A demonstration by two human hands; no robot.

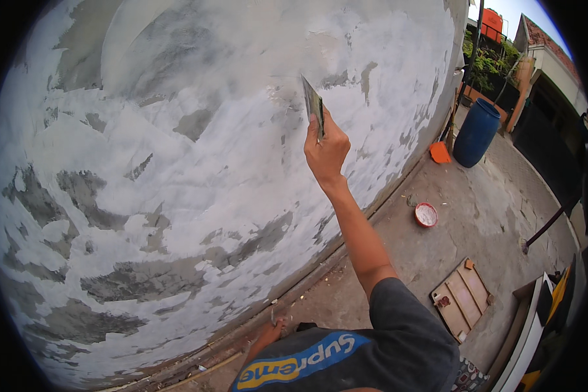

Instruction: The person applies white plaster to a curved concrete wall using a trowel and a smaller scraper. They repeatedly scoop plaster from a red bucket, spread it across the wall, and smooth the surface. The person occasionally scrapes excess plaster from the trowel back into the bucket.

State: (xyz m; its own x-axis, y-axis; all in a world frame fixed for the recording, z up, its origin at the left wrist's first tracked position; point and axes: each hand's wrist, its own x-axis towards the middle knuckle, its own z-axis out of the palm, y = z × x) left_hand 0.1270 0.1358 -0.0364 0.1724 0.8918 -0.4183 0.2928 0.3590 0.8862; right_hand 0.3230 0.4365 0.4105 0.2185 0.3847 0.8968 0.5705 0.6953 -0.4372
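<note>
My right hand (326, 147) is closed on a flat metal trowel (312, 101), held tilted at the wall (176, 163), its blade pointing up. The wall is coated in patchy white filler with grey areas showing through. Whether the blade touches the surface I cannot tell. My left hand (274, 326) is low, near the wall's foot and beside my dark T-shirt; its fingers are bent around something thin that I cannot make out.
A red-rimmed bowl of white paste (426, 215) sits on the concrete ground. Right of the wall stand a blue barrel (475, 136) and an orange dustpan (440, 153). A wooden board (462, 297) lies lower right, near a long white-edged object (526, 333). A dark gate (542, 144) is beyond.
</note>
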